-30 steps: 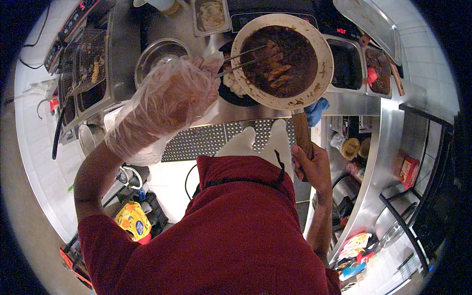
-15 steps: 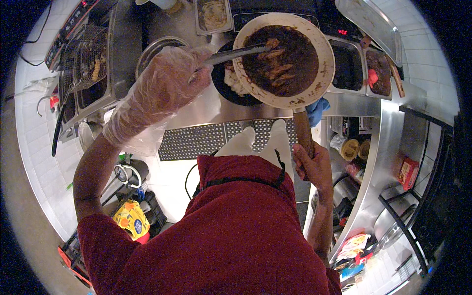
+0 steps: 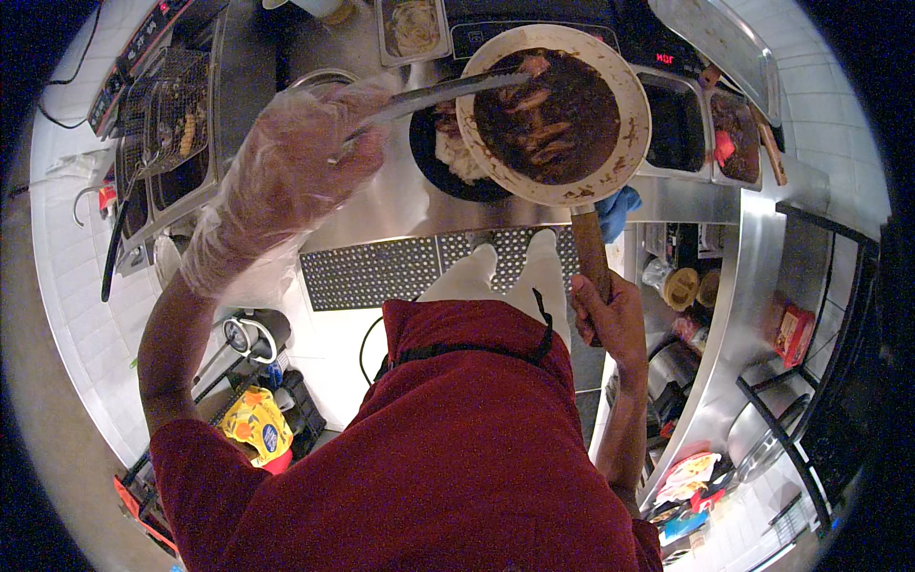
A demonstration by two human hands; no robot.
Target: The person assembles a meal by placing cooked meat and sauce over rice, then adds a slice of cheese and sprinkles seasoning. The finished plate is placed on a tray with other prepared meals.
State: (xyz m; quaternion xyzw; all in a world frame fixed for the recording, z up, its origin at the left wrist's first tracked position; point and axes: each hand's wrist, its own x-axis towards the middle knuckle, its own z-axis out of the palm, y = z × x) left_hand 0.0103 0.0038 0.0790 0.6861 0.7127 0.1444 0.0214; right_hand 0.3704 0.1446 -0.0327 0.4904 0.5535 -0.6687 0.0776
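My left hand (image 3: 319, 143), in a clear plastic glove, is closed around metal tongs (image 3: 438, 92). The tips of the tongs reach over the far part of a pale frying pan (image 3: 474, 143), at a piece of food (image 3: 536, 67). Dark brown sauce with several strips that look like meat (image 3: 543, 129) fills the pan. Bare, my right hand (image 3: 610, 319) grips the pan's wooden handle (image 3: 589, 248). Partly under the pan's left side is a black bowl or plate (image 3: 429, 172) holding pale food (image 3: 457, 157).
A wire fry basket (image 3: 157, 114) stands at the left. Behind the pan is a metal tray of pale food (image 3: 415, 27). On the right sit metal containers (image 3: 672, 119), one with a red utensil (image 3: 723, 146). A blue cloth (image 3: 620, 212) lies beside the pan handle.
My left hand has drawn back a little to the left, and the tongs' tips have shifted toward the pan's far edge. My right hand holds the pan nearly still.
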